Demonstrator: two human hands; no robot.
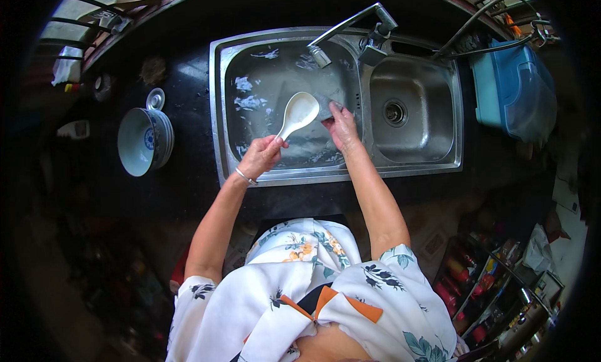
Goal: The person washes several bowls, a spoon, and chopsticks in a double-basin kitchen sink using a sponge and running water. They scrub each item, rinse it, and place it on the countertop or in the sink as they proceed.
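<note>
My left hand [261, 158] grips the handle of a white ladle-like spoon [301, 110], its bowl raised over the large sink basin [291, 161]. Beside the spoon's bowl, my right hand [341, 125] holds a grey scrubbing cloth or pad [327, 105] between thumb and fingers. Water with patches of foam [250, 103] lies in the large basin below both hands. A chrome faucet [347, 27] reaches over this basin from behind, its spout above the water.
Stacked bowls [141, 141] lie tilted at the left, by a small metal lid [155, 99]. The smaller basin [413, 141] with its drain [395, 113] is at the right. Beyond it stands a blue lidded plastic box [521, 90]. A brown scourer-like clump [153, 70] sits at the back left.
</note>
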